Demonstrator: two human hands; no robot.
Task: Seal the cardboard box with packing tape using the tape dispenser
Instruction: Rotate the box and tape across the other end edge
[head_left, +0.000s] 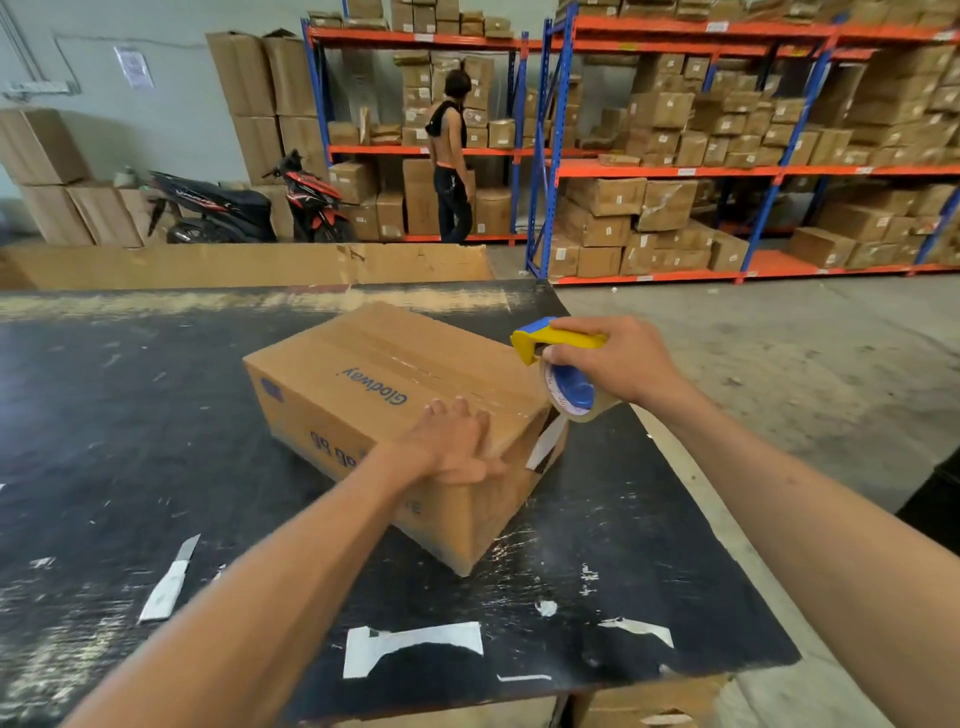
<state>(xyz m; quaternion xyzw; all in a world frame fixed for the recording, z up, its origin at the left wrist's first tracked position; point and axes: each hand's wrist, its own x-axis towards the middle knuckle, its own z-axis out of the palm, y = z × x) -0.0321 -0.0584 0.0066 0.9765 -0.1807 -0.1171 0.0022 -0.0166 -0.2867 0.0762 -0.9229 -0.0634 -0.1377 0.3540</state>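
Note:
A brown cardboard box (363, 374) with blue print lies on the black table (130, 415), its top flaps closed and clear tape along the centre seam. My left hand (452, 441) lies flat on the box's near top corner, fingers spread. My right hand (618, 358) grips the yellow and blue tape dispenser (561, 364) just off the box's right end, above the top edge. A strip of tape (545, 441) runs from the roll down onto the box's right end face.
White paper scraps (410, 644) and tape bits are stuck on the table near me. The table's right edge (701, 493) lies close to the box. A large open carton (249, 265) stands behind the table. Further off are shelves of boxes (675, 156), a motorbike (244, 208) and a standing person (452, 161).

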